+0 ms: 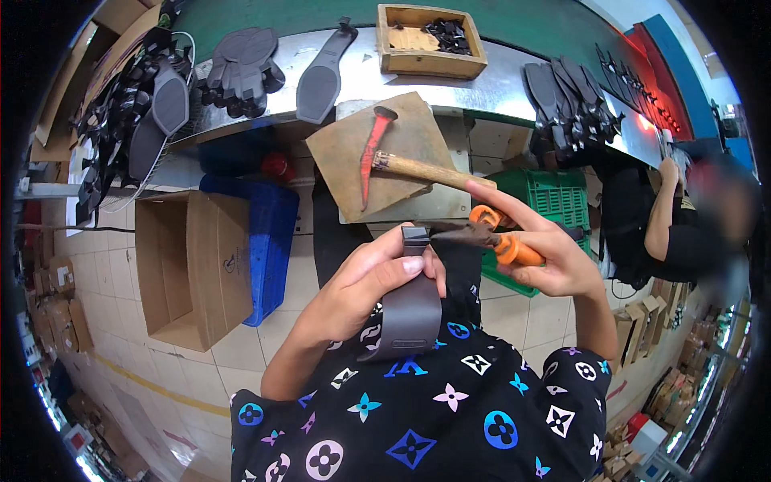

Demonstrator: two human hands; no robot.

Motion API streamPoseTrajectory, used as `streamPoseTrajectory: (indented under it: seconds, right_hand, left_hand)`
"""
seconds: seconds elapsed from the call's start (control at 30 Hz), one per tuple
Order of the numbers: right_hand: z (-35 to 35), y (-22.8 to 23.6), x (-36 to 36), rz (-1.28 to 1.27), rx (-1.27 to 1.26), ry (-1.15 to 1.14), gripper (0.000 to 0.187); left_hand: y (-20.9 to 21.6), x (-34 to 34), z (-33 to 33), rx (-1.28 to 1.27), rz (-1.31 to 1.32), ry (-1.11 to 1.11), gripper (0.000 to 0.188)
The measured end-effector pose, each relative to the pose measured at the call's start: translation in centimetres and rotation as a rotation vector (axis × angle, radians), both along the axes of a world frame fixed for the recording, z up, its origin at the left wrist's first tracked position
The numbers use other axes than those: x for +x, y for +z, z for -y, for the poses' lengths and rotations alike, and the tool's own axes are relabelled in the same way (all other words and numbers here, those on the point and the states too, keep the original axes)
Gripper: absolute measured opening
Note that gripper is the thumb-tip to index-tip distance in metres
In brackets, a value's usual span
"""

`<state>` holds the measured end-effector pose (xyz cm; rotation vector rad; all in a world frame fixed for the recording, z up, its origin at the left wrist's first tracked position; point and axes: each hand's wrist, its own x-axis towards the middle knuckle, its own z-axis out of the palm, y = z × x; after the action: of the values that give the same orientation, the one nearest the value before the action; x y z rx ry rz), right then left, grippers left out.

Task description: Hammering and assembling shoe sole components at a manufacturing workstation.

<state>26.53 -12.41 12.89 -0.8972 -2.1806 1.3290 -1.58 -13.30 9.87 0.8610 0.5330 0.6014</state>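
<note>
My left hand [357, 277] is closed around a dark heeled shoe sole [411, 317], thumb on its narrow end. The small block-shaped heel [416, 234] points up and away from me, and the wide end curves down near my shirt. In my right hand [558, 257] are orange-handled pliers [518, 251]. Their dark jaws point left and lie right beside the heel; whether they touch it I cannot tell. Just beyond my hands, a hammer [426, 170] with a red head and wooden handle rests on a worn brown board [341, 149].
On the metal bench [281, 100] stand a wooden box [434, 66] of small black parts and several dark soles [325, 76]. A cardboard box [197, 273] and blue crate [273, 257] are at left, a green crate [554, 197] at right. Another person [642, 209] works at far right.
</note>
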Motion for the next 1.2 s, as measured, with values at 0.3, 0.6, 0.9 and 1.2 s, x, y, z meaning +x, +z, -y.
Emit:
streamPoseTrajectory:
  seconds: [0.3, 0.6, 0.9, 1.2]
  right_hand:
    - [0.3, 2.3, 1.0, 0.241, 0.067, 0.064, 0.039]
    - [0.5, 2.6, 1.6, 0.28, 0.036, 0.043, 0.043]
    - [0.9, 3.1, 1.7, 0.339, 0.036, 0.033, 0.039]
    - [1.6, 4.4, 0.8, 0.428, 0.124, 0.034, 0.027]
  left_hand:
    - [0.3, 0.3, 0.3, 0.143, -0.057, -0.011, 0.027]
    - [0.3, 0.4, 0.1, 0.195, -0.078, -0.032, 0.031]
    - [1.2, 0.8, -0.3, 0.15, -0.138, -0.066, 0.027]
    - [0.4, 0.9, 0.0, 0.207, -0.167, -0.044, 0.034]
